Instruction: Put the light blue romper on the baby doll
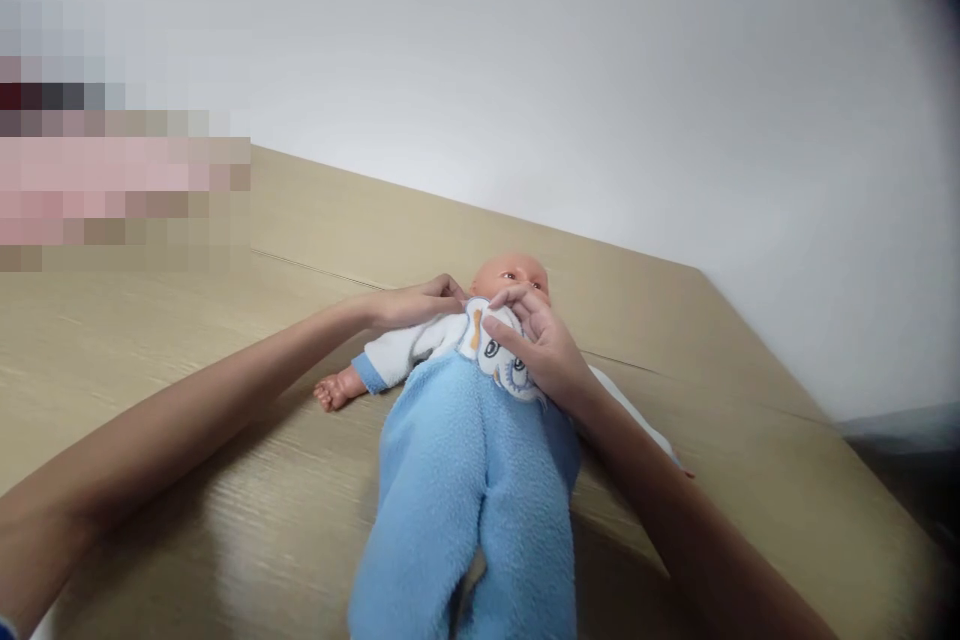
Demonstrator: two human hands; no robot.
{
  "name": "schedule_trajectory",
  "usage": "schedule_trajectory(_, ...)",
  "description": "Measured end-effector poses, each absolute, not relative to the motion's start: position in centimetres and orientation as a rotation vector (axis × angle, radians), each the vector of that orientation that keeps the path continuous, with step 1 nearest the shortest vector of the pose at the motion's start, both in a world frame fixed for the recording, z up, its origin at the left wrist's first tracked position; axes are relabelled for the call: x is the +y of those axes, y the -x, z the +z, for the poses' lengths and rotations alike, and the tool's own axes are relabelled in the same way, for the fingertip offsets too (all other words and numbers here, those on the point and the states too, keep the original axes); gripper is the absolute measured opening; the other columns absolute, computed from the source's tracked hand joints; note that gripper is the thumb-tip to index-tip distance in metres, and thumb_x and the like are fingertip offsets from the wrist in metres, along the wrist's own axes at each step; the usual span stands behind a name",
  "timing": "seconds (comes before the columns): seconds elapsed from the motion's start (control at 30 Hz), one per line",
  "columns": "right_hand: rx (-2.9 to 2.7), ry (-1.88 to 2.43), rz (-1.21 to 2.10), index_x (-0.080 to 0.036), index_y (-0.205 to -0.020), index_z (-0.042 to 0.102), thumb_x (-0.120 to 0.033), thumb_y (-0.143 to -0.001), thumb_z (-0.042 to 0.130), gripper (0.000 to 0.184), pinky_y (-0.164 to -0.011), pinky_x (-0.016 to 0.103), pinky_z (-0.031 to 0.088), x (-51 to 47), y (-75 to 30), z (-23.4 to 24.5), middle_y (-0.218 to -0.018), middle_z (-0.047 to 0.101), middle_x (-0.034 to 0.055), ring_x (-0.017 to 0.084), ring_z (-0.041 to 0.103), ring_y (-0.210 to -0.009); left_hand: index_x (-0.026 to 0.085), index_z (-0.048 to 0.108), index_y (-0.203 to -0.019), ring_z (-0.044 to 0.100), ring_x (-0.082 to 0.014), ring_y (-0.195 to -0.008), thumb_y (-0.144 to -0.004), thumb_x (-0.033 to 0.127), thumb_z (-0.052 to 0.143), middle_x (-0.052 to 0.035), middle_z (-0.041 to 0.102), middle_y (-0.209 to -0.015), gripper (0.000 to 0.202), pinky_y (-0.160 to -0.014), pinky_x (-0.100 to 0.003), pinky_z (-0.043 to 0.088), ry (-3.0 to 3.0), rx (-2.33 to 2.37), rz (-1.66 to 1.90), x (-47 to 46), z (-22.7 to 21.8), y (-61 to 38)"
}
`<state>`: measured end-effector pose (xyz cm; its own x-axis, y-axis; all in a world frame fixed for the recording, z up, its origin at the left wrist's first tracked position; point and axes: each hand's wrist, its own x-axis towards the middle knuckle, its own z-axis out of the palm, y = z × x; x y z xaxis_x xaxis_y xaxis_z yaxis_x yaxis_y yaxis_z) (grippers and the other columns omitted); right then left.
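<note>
A baby doll (511, 276) lies on its back on a wooden table (225, 480), head pointing away from me. It wears a fluffy blue and white romper (465, 480) with a cartoon face patch on the chest. My left hand (417, 303) rests at the doll's shoulder, fingers closed on the white collar fabric. My right hand (541, 345) lies on the chest, with thumb and fingers pinching the romper's neckline just under the chin. The doll's bare hand (334, 390) sticks out of the white sleeve to the left.
A plain white wall (600, 100) rises behind the table. The table's right edge (825, 410) drops off to a dark floor. A blurred-out patch covers the upper left of the view.
</note>
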<state>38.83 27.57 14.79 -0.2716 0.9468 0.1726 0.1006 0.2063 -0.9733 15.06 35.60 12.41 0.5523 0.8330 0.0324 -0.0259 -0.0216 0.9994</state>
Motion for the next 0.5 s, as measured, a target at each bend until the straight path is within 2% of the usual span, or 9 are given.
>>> schedule_trajectory(0.17, -1.834, 1.363, 0.863, -0.027, -0.116, 0.071, -0.049, -0.092, 0.09, 0.038, -0.091, 0.042, 0.057, 26.6, -40.1, 17.1, -0.11, 0.081, 0.0068, 0.029, 0.076, -0.103, 0.023, 0.082, -0.11, 0.076, -0.0252, -0.095, -0.075, 0.042, 0.101, -0.0055, 0.084, -0.105, 0.044, -0.074, -0.023, 0.053, -1.796, 0.822, 0.526, 36.0, 14.2, -12.7)
schedule_trajectory(0.27, -2.014, 1.557, 0.612, -0.027, -0.109, 0.079, -0.044, -0.093, 0.089, 0.026, -0.082, 0.041, 0.053, 26.4, -41.9, 18.9, -0.106, 0.085, 0.0069, 0.031, 0.076, -0.096, 0.024, 0.082, -0.115, 0.076, -0.0281, -0.103, -0.079, 0.05, 0.096, -0.0074, 0.084, -0.115, 0.047, -0.085, -0.028, 0.054, -1.869, 0.852, 0.443, 36.2, 14.2, -12.4)
schedule_trajectory(0.4, -2.117, 1.545, 0.539, -0.026, -0.098, 0.081, -0.044, -0.097, 0.085, 0.019, -0.068, 0.038, 0.047, 26.5, -43.9, 19.6, -0.085, 0.082, 0.005, 0.028, 0.07, -0.077, 0.026, 0.084, -0.119, 0.075, -0.0317, -0.12, -0.083, 0.047, 0.092, -0.008, 0.085, -0.127, 0.042, -0.1, -0.032, 0.053, -1.882, 0.843, 0.416, 36.3, 14.1, -12.7)
schedule_trajectory(0.5, -2.13, 1.497, 0.517, -0.027, -0.106, 0.08, -0.046, -0.102, 0.079, 0.02, -0.072, 0.039, 0.051, 25.9, -44.6, 18.8, -0.093, 0.083, 0.0049, 0.027, 0.07, -0.079, 0.027, 0.085, -0.12, 0.074, -0.0334, -0.124, -0.082, 0.046, 0.093, -0.0082, 0.085, -0.131, 0.044, -0.104, -0.034, 0.052, -1.866, 0.858, 0.431, 36.2, 14.3, -12.6)
